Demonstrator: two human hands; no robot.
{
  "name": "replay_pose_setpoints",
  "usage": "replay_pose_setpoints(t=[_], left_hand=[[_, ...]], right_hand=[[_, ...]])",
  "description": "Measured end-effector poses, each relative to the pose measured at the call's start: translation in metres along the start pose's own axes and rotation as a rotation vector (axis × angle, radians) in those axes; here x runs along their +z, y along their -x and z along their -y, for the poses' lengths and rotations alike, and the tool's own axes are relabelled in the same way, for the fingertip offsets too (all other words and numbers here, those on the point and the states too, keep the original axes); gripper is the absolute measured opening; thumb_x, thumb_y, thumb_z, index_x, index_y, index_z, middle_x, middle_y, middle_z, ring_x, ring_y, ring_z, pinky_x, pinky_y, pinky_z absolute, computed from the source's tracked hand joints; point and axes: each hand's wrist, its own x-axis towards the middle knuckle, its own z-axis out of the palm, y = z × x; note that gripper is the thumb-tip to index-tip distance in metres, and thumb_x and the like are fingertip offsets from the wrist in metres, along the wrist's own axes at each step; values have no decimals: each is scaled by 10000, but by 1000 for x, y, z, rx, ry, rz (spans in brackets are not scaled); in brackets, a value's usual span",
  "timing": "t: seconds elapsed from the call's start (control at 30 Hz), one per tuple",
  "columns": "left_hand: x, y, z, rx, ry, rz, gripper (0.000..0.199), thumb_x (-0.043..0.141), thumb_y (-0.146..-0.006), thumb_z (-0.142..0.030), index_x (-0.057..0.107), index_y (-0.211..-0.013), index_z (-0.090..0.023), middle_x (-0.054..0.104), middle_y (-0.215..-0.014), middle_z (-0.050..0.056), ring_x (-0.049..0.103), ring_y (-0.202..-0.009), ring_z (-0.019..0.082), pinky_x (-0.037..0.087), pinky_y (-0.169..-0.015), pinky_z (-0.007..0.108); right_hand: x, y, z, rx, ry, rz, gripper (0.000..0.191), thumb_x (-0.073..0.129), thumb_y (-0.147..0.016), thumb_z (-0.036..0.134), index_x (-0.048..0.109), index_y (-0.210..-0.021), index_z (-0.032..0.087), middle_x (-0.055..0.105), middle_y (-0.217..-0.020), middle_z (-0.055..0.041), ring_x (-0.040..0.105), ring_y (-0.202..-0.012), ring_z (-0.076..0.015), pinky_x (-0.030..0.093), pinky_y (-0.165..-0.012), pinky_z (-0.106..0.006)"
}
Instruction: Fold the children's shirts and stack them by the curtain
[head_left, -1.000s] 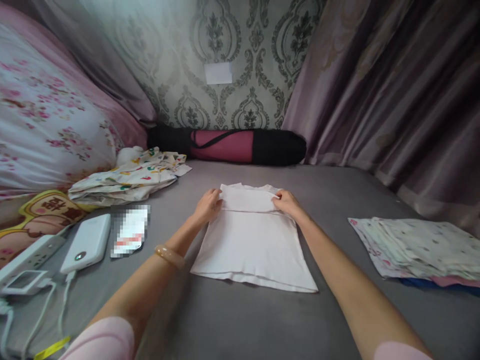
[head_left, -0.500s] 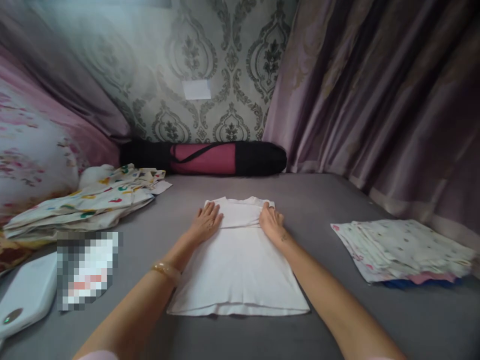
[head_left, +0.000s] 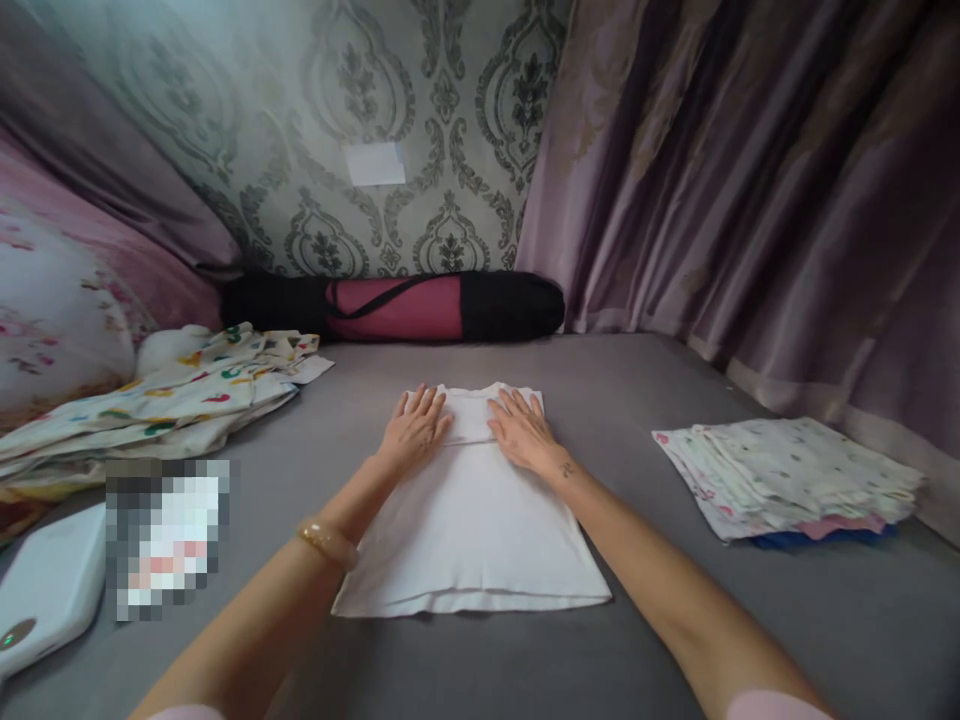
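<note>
Left hand [head_left: 416,430] and right hand [head_left: 523,430] rested flat on white shirt [head_left: 476,540]; folded cloths [head_left: 799,465] lay at right side.

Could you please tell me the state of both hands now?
Left hand: open, palm-down on the white garment.
Right hand: open, palm-down on the white garment.

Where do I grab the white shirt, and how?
Probably pinch both bottom corners of the white shirt, coming from the near side. Its wide hem lies free there, layers slightly apart, while the left hand and right hand lie flat on the neck end.
</note>
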Motion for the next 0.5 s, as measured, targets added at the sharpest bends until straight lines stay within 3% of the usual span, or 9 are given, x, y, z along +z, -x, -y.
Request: replay_pose_setpoints(t=[0.1, 0.27, 0.4, 0.5], left_hand=[[10, 2, 5, -35, 93, 64, 679, 222, -949, -578, 355, -1454, -145, 300, -1533, 141, 156, -1444, 318, 137, -1151, 509], [27, 3, 19, -86, 214, 147, 777, 233, -892, -700, 274, -1493, -210, 212, -1565, 132, 125, -1446, 339, 172, -1128, 533], [17, 2, 12, -96, 174, 145, 770, 250, -895, -686, 306, -1479, -186, 240, -1555, 148, 127, -1445, 346, 153, -1129, 544], [5, 9, -6, -68, 65, 51, 683, 288, -941, -556, 357, -1444, -99, 251, -1544, 183, 97, -1451, 336, 44, -1152, 534]], right_hand=[[11, 2, -3, -88, -52, 113, 521, 269, -985, 432, 346, -1469, 253, 235, -1568, -73, 107, -1445, -305, 55, -1135, -561], [22, 1, -9, -48, -88, 132, 528, 247, -981, 449, 313, -1482, 295, 216, -1575, -52, 101, -1445, -313, 82, -1129, -564], [19, 0, -8, -40, -81, 147, 531, 245, -982, 460, 309, -1483, 294, 207, -1577, -55, 109, -1446, -300, 72, -1128, -574], [15, 7, 0, -86, -44, 107, 532, 244, -987, 401, 300, -1489, 234, 176, -1582, -85, 69, -1454, -280, 18, -1129, -580]])
